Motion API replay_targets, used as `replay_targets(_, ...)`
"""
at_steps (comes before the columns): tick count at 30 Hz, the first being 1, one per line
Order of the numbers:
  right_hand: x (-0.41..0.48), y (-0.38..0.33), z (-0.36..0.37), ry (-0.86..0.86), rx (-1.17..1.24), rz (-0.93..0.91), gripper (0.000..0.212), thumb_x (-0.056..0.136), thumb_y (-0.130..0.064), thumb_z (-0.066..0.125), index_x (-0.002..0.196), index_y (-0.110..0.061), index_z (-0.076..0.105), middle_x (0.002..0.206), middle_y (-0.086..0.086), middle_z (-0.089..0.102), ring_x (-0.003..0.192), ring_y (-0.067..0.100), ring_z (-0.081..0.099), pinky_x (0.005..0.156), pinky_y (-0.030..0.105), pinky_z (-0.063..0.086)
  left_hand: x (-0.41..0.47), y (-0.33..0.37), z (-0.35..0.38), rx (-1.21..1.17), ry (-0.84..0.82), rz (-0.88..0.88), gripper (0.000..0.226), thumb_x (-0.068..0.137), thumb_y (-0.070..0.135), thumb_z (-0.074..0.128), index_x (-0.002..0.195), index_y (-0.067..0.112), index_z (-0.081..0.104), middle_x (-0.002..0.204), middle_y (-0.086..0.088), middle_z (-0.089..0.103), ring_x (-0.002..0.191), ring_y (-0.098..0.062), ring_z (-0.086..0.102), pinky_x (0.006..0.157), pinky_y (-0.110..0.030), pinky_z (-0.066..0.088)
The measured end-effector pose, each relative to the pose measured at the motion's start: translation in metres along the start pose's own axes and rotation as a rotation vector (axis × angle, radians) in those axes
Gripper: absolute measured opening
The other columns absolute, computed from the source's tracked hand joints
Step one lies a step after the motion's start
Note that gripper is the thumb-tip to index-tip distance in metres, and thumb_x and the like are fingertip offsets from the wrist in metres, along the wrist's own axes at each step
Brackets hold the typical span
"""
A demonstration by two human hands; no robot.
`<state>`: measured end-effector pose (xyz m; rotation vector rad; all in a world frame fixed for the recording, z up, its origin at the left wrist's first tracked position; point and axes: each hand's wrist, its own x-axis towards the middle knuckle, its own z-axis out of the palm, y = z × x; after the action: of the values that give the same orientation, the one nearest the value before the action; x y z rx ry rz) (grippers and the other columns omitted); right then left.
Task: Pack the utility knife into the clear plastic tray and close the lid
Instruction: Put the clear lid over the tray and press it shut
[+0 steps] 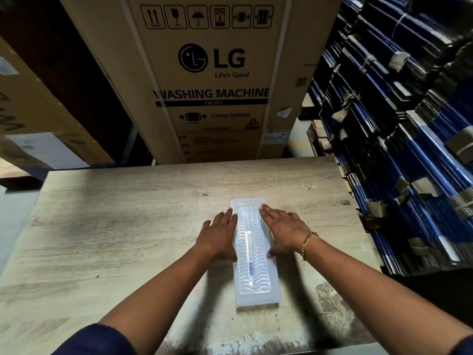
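Note:
A long clear plastic tray [256,294] lies lengthwise on the wooden table [115,226], its ribbed lid down over it. Through the lid I see the utility knife [249,254], pale with a small blue slider, lying along the middle. My left hand [220,234] rests flat along the tray's left edge, fingers straight and together. My right hand [282,230], with a gold bracelet at the wrist, lies flat on the right edge, thumb against the tray's side. Neither hand grips anything.
A large cardboard washing-machine box [217,78] stands right behind the table's far edge. Stacks of blue and black bundled flat goods [409,124] rise along the right side. More cardboard boxes [38,111] sit at the left.

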<state>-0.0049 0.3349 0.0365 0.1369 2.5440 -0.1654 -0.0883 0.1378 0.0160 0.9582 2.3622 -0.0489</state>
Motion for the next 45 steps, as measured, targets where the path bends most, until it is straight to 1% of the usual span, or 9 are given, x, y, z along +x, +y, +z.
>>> replay_targets(8,-0.036,-0.008,0.033,-0.075,-0.032,-0.014,0.141,0.060,-0.056,0.087,0.159,-0.023,-0.009,0.169,-0.003,-0.016,0.156,0.027,-0.003,0.126,0.053,0.009,-0.036,0.019,0.031,0.040,-0.028,0.007,0.134,0.068,0.057,0.081,0.161,0.017,-0.006,0.170,-0.002,-0.016,0.158,-0.025,-0.004,0.126,-0.054,0.013)
replay_targets(14,-0.041,-0.010,0.038,-0.086,-0.023,0.016,0.141,0.059,-0.051,0.089,0.158,-0.024,-0.008,0.168,-0.006,-0.017,0.155,0.029,0.010,0.123,0.053,0.017,-0.039,0.022,0.031,0.039,-0.027,-0.025,0.133,0.067,0.052,0.084,0.161,0.018,-0.004,0.170,0.000,-0.017,0.158,-0.026,0.002,0.125,-0.054,0.017)
replay_targets(16,-0.041,-0.010,0.039,-0.083,-0.015,0.019,0.142,0.058,-0.050,0.089,0.159,-0.024,-0.007,0.168,-0.007,-0.019,0.150,0.028,0.023,0.120,0.051,0.025,-0.041,0.023,0.030,0.018,-0.047,-0.035,0.134,0.066,0.050,0.085,0.161,0.019,-0.005,0.170,0.003,-0.018,0.156,-0.027,0.014,0.122,-0.055,0.024)
replay_targets(19,-0.039,-0.009,0.040,-0.081,0.001,0.022,0.142,0.057,-0.048,0.090,0.159,-0.025,-0.007,0.167,-0.008,-0.022,0.143,0.029,0.035,0.114,0.049,0.034,-0.040,0.024,0.029,0.009,-0.065,-0.048,0.136,0.066,0.048,0.087,0.161,0.022,-0.006,0.168,0.007,-0.024,0.139,-0.029,0.046,0.108,-0.052,0.041)
replay_targets(23,-0.039,-0.009,0.041,-0.087,0.014,0.027,0.144,0.058,-0.047,0.091,0.158,-0.026,-0.009,0.166,-0.009,-0.023,0.141,0.030,0.036,0.113,0.049,0.036,-0.038,0.028,0.025,0.029,-0.065,-0.053,0.136,0.066,0.045,0.088,0.161,0.022,-0.006,0.167,0.007,-0.027,0.128,-0.030,0.057,0.098,-0.047,0.049)
replay_targets(28,-0.041,-0.013,0.038,-0.091,-0.009,0.039,0.142,0.059,-0.044,0.091,0.159,-0.024,-0.009,0.166,-0.009,-0.025,0.140,0.029,0.036,0.112,0.047,0.037,-0.040,0.031,0.023,0.077,-0.070,-0.056,0.135,0.066,0.046,0.087,0.161,0.020,-0.006,0.168,0.003,-0.025,0.130,-0.031,0.054,0.099,-0.047,0.049)
replay_targets(33,-0.041,-0.016,0.037,-0.096,-0.014,0.045,0.143,0.059,-0.041,0.091,0.159,-0.023,-0.010,0.166,-0.009,-0.025,0.142,0.028,0.034,0.113,0.048,0.036,-0.042,0.027,0.024,0.099,-0.044,-0.042,0.136,0.065,0.051,0.086,0.161,0.020,-0.004,0.169,0.004,-0.020,0.141,-0.031,0.042,0.108,-0.051,0.042)
replay_targets(39,-0.043,-0.017,0.038,-0.057,-0.025,0.027,0.138,0.060,-0.042,0.091,0.159,-0.020,-0.004,0.168,-0.005,-0.017,0.152,0.025,0.017,0.119,0.048,0.029,-0.045,0.026,0.030,0.101,-0.029,-0.045,0.128,0.068,0.055,0.083,0.161,0.020,0.001,0.171,0.001,-0.013,0.153,-0.028,0.025,0.119,-0.053,0.030)
replay_targets(45,-0.052,-0.011,0.037,-0.001,0.060,0.017,0.116,0.078,-0.062,0.067,0.160,-0.018,-0.002,0.169,-0.004,-0.012,0.156,0.025,0.006,0.123,0.049,0.019,-0.052,0.018,0.031,0.038,0.016,-0.068,0.110,0.079,0.065,0.064,0.161,0.021,0.006,0.171,-0.002,-0.005,0.155,-0.029,0.016,0.121,-0.054,0.025)
